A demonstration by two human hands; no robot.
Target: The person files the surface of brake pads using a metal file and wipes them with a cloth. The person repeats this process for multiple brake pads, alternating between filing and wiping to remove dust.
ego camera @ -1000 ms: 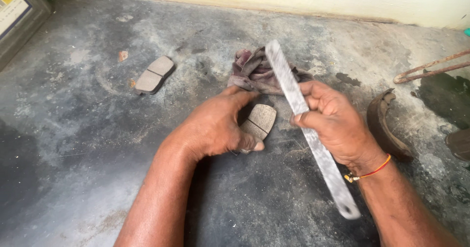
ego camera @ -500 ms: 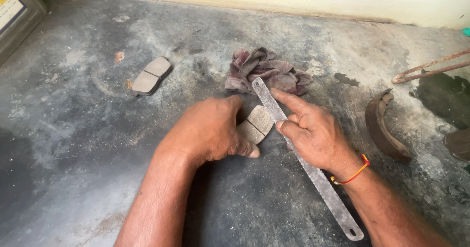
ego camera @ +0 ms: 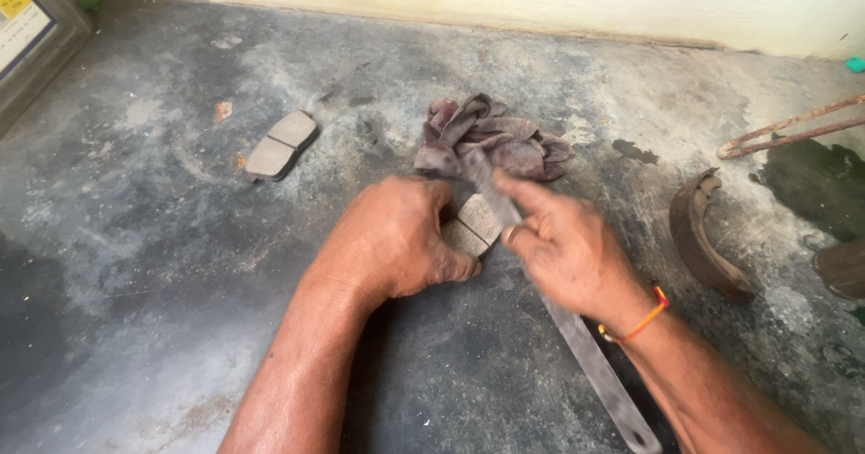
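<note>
**A:** so what's going on here? Left hand [ego camera: 392, 242] is clamped down on a brake pad [ego camera: 471, 224] on the concrete floor [ego camera: 162, 265], fingers curled over its near edge and pressing it flat. Right hand [ego camera: 568, 251] has a long flat file [ego camera: 577, 346], fingers wrapped round the middle of it with the index finger laid out along the blade toward the tip

**B:** yeah, and the file's tip end lies right across the pad, touching its face. The handle end sticks out low to the right, past the wrist with the orange band [ego camera: 635, 323]. Right hand is blurred so I'd say mid-stroke

**A:** how far along though? Pad face looks pale and fairly even where I can see it, but most of it is under the hands

**B:** can't really tell. My guess is the filing is under way, not finished. There's a second pad [ego camera: 281, 145] lying well apart to the upper left, nobody touching it, so that one may be waiting or done, no way to know

**A:** rag [ego camera: 496, 139] is bunched up just behind the hands, near the file tip. Also a curved brake shoe [ego camera: 707, 238] off to the right, untouched

**B:** and a bent rusty rod [ego camera: 793, 130] by the wall
</note>
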